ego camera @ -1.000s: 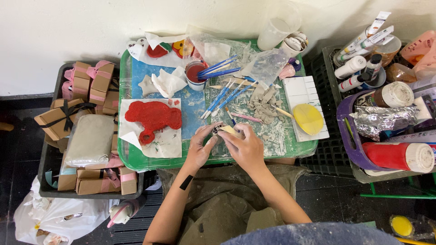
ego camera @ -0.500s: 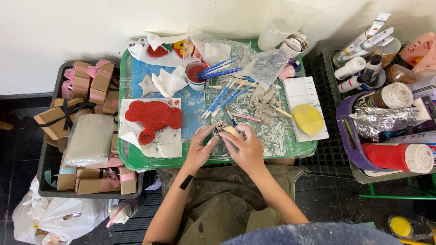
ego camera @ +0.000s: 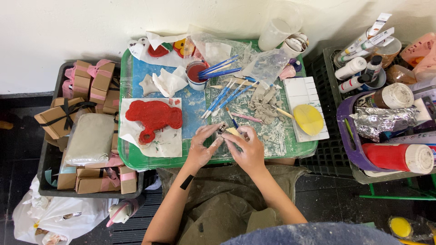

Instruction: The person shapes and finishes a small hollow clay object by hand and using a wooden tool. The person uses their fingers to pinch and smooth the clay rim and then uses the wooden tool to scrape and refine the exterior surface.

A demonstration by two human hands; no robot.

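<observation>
My left hand [ego camera: 202,147] and right hand [ego camera: 245,147] meet over the near edge of the green table [ego camera: 136,161], fingers pinched together on a small grey clay piece [ego camera: 222,128]. It looks like a short, stubby cylinder, pale grey with a darker end. Its long axis runs diagonally, the dark end pointing up and away toward the blue brushes [ego camera: 225,93]. A red painted shape [ego camera: 152,115] lies to the left on white paper.
</observation>
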